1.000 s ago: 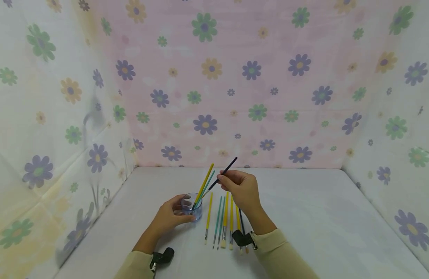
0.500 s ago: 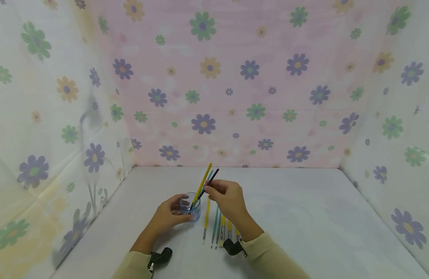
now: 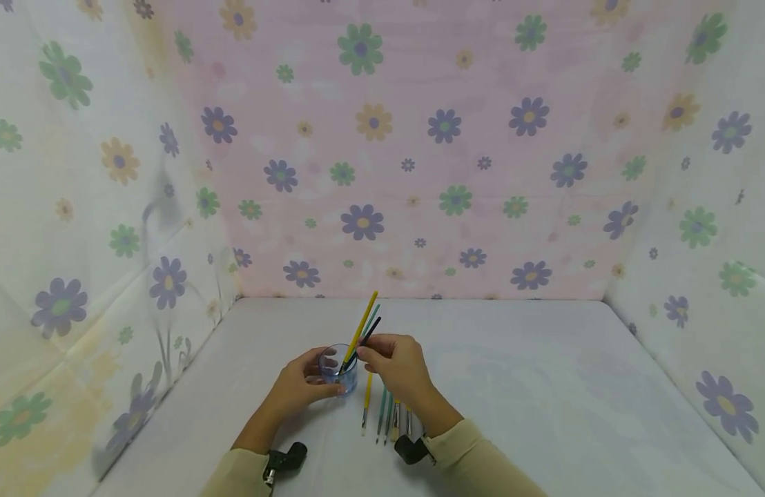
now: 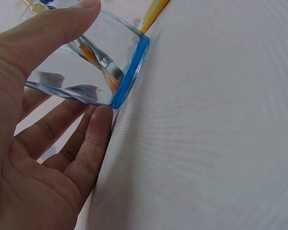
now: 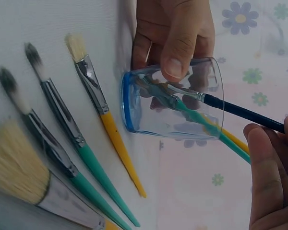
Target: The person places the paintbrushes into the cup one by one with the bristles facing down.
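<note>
A clear glass (image 3: 339, 373) with a blue base stands on the table, my left hand (image 3: 298, 386) curled round its side, thumb in front. Between thumb and fingers of my right hand (image 3: 398, 366) I pinch a dark-handled paintbrush (image 5: 245, 113) near its upper end. Its bristle end reaches down inside the glass, as the right wrist view shows. A yellow-handled paintbrush (image 3: 365, 317) and a teal-handled paintbrush (image 5: 233, 145) also lean in the glass, handles up. Orange-brown bristles (image 4: 110, 79) show near the glass's bottom in the left wrist view.
Right of the glass, several paintbrushes lie side by side on the white table (image 3: 544, 386), among them a yellow one (image 5: 116, 136), teal ones (image 5: 98, 175) and a wide pale-bristled one (image 5: 19, 160). My right forearm covers some. Flower-patterned cloth walls (image 3: 395, 172) stand behind and beside.
My right hand has moved left and down, bringing the dark paintbrush from above the rim into the glass. The left hand keeps its hold on the glass.
</note>
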Tool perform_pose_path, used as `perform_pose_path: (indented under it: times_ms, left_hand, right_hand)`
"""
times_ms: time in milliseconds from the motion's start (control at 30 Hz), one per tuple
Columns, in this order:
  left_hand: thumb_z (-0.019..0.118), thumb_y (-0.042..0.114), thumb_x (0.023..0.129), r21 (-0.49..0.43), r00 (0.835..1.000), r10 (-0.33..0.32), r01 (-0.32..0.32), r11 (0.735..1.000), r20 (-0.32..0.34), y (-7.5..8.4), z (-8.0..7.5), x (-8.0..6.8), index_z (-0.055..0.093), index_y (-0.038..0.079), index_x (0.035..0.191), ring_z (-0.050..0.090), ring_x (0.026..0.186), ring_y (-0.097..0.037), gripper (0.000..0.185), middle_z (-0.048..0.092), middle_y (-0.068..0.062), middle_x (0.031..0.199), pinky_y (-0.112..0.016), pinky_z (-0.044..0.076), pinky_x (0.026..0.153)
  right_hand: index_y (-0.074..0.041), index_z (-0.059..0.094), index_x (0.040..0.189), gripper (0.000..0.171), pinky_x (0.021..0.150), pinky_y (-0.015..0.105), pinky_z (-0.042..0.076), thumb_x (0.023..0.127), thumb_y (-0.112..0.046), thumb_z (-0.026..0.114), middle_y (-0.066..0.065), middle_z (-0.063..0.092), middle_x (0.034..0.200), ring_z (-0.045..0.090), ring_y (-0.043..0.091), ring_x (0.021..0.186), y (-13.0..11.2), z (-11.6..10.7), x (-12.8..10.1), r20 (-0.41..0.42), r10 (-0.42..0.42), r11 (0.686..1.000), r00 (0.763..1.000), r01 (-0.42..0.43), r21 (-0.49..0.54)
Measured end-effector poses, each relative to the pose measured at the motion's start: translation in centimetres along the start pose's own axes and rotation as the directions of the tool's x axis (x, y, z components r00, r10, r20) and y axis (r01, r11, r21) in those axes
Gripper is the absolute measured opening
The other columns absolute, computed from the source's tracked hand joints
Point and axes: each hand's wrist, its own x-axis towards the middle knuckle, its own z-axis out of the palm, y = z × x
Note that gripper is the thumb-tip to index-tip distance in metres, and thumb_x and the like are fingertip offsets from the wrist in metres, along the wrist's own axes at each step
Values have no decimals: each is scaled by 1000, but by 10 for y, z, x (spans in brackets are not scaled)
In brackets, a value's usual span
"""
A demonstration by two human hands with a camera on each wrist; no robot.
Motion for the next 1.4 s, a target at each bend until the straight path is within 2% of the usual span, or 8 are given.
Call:
perform_pose_path:
  times_ms: [333, 600, 767, 900, 1133, 1400]
  left_hand:
    - [96, 36, 72, -15, 1000, 19, -19, 1000, 5, -1, 0, -1, 59, 22, 143, 67, 117, -22, 81, 71, 1, 126, -44, 56, 102]
    - [95, 35, 73, -14, 999, 30, -30, 999, 11, -1, -1, -1, 59, 21, 142, 67, 115, -22, 79, 72, 1, 125, -44, 56, 102]
    - [95, 34, 73, -24, 999, 33, -33, 999, 13, -2, -1, 0, 60, 23, 141, 67, 115, -21, 77, 72, 1, 124, -44, 57, 102]
    - [96, 34, 73, -29, 999, 32, -32, 999, 13, -2, -1, 0, 60, 23, 141, 68, 114, -21, 78, 72, 0, 124, -43, 57, 101]
    - [96, 35, 72, -37, 999, 30, -29, 999, 17, -1, -1, -1, 60, 21, 141, 67, 113, -20, 79, 71, 0, 125, -43, 57, 101]
    - [96, 32, 72, -40, 999, 38, -37, 999, 22, -2, -2, -2, 60, 19, 141, 67, 112, -20, 79, 71, -1, 124, -41, 57, 101]
  right_hand:
    - [-7, 77, 116, 26, 77, 26, 63, 99, -26, 71, 3, 79, 108, 77, 15, 100, 5, 4, -1, 10, 51, 998, 999, -51, -38]
    - [-4, 76, 117, 29, 78, 29, 64, 99, -26, 72, 8, 79, 112, 77, 17, 100, 2, -1, 1, 3, 51, 998, 999, -50, -37]
    - [-7, 77, 117, 26, 79, 30, 64, 99, -25, 72, 7, 79, 111, 77, 17, 99, 1, -7, 2, 1, 68, 997, 998, -68, -44]
    - [-9, 77, 118, 26, 79, 29, 64, 98, -26, 73, 7, 79, 111, 76, 19, 100, 2, -13, 4, -2, 77, 995, 997, -77, -64]
    - [-2, 67, 134, 45, 81, 31, 64, 98, -27, 74, 12, 75, 122, 75, 26, 108, 0, -33, 5, -19, 72, 995, 997, -73, -66]
    - [-9, 72, 128, 36, 81, 34, 64, 95, -24, 77, 10, 76, 119, 76, 24, 104, -4, -58, 8, -90, 85, 995, 992, -90, -54]
